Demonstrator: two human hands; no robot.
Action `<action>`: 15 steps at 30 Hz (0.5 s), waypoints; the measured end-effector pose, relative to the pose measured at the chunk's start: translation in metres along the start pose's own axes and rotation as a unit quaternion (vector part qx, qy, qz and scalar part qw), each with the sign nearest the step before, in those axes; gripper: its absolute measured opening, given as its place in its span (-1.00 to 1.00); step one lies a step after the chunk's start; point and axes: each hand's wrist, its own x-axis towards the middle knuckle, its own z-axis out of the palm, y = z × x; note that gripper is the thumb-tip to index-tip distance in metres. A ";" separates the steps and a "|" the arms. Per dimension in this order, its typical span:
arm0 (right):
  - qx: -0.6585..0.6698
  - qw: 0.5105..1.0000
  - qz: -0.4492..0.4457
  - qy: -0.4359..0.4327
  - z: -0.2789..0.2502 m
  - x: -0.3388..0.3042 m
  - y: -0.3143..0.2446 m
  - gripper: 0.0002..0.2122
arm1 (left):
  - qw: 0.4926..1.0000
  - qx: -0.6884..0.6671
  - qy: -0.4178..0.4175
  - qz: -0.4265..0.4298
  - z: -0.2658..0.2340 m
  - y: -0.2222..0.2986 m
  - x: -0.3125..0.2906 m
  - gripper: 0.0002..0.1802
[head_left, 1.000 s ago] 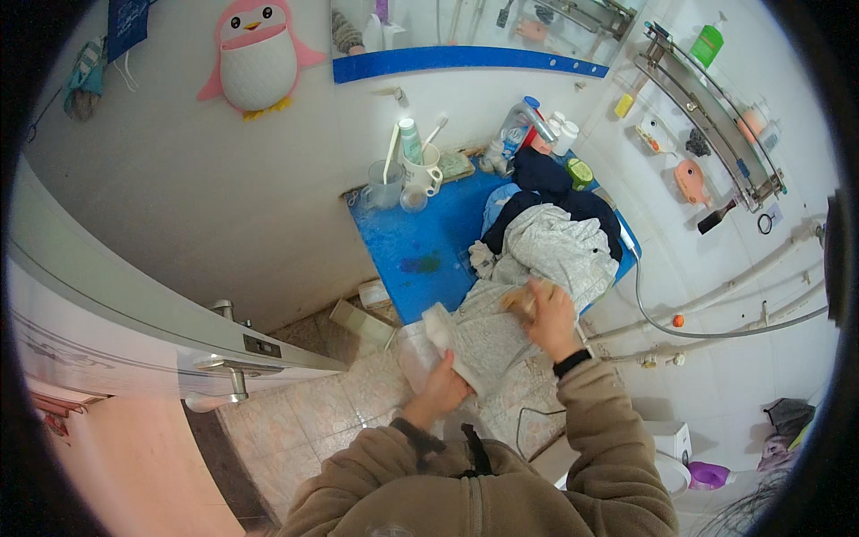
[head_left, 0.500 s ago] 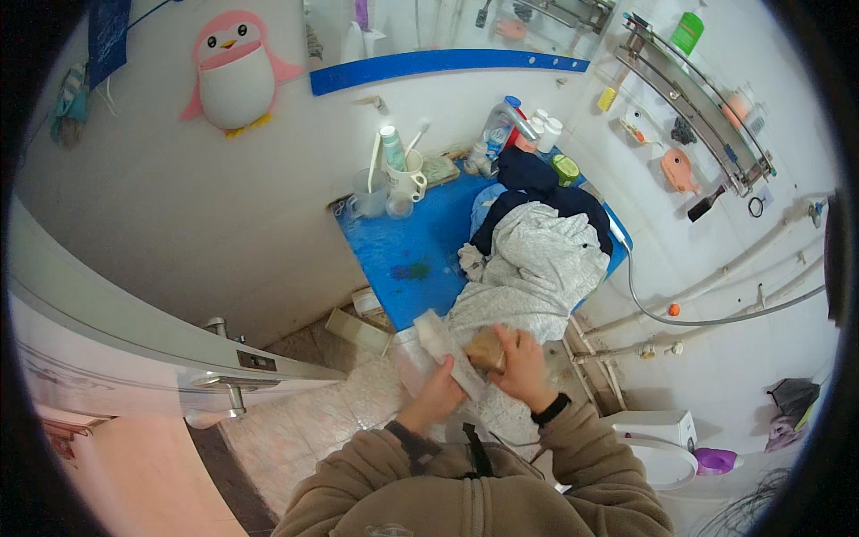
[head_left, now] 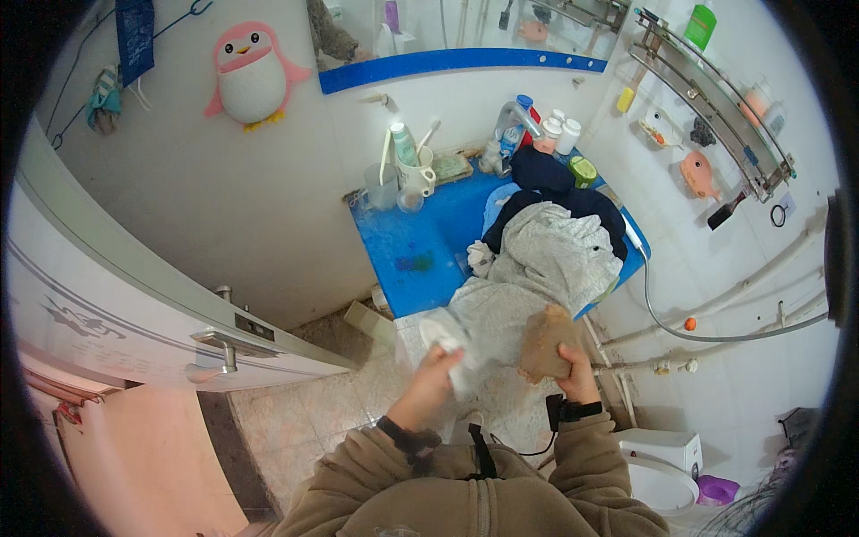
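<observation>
My left hand [head_left: 427,387] is closed on a pale, flat, longish white piece [head_left: 440,333], smeared by motion, so its kind is unclear. Off to the right, my right hand [head_left: 577,374] grips a brown, uneven, soft-looking piece [head_left: 543,347] by its right side. The two pieces are apart. Just beyond both hands, a light grey garment [head_left: 557,246] lies bunched over the front of a blue countertop [head_left: 394,233], hanging past its edge. Dark navy clothing [head_left: 537,170] is heaped behind it.
Cups with toothbrushes [head_left: 416,170] stand at the counter's back left; bottles [head_left: 564,134] and a green round container [head_left: 583,170] at the back right. A shower hose [head_left: 658,309] hangs right. A door [head_left: 179,313] stands left, a toilet [head_left: 662,479] lower right.
My hands have drawn apart: the right moved right with the brown piece, which now shows larger, and the left moved slightly left with the white piece. The view has shifted a little.
</observation>
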 end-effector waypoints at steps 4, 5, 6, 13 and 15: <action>-0.257 0.957 -0.134 0.005 0.025 -0.007 -0.036 -0.24 | 0.989 0.147 0.008 -0.025 0.016 -0.041 -0.006 -0.61; -0.345 0.920 -0.187 -0.003 0.036 -0.009 -0.039 -0.24 | 0.988 0.153 0.010 -0.034 0.017 -0.053 -0.008 -0.60; -0.381 0.892 -0.236 -0.060 0.048 -0.008 -0.035 -0.26 | 0.963 0.265 0.001 -0.046 0.013 -0.058 -0.002 -0.64; -0.781 0.531 -0.311 -0.108 0.084 0.013 0.042 -0.40 | 0.871 0.435 0.069 0.219 -0.006 -0.095 0.013 -0.73; -0.829 0.449 -0.329 -0.056 0.068 0.048 0.035 -0.36 | 0.893 0.422 0.043 0.151 -0.012 -0.101 0.012 -0.73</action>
